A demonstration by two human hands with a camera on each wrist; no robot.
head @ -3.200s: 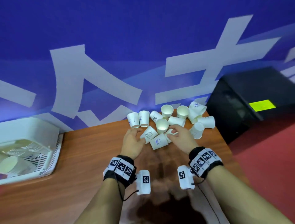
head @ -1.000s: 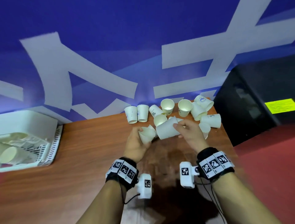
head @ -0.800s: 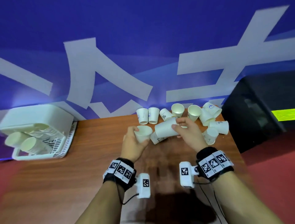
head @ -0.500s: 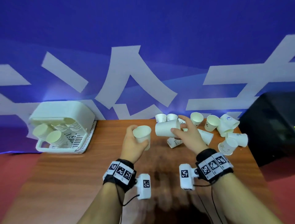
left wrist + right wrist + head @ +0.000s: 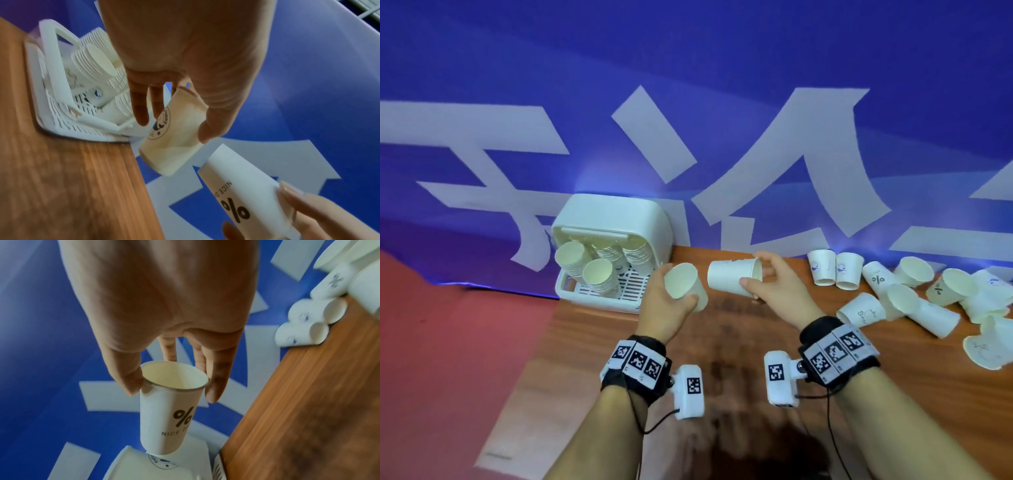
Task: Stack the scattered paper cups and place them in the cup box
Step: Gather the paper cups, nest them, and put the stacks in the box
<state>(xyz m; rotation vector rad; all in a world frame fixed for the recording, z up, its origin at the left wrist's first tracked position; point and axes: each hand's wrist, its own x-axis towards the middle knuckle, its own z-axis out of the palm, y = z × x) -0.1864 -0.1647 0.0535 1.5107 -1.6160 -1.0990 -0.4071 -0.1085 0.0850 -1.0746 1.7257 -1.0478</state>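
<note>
The wooden table [image 5: 592, 342] carries the white cup box [image 5: 613, 222] at its far left edge, already holding several stacks, and a scatter of loose cups [image 5: 914, 301] lies well apart to the right. The step in hand looks like nesting two cups in the air between them. The left hand [image 5: 667, 305] grips one cup [image 5: 685, 287], fingers [image 5: 141, 104] curled round its wall, mouth tilted up. The right hand [image 5: 777, 287] pinches a second cup [image 5: 732, 275] near its rim, base pointing at the first. Next, the base needs lining up with the open mouth and sliding in.
</note>
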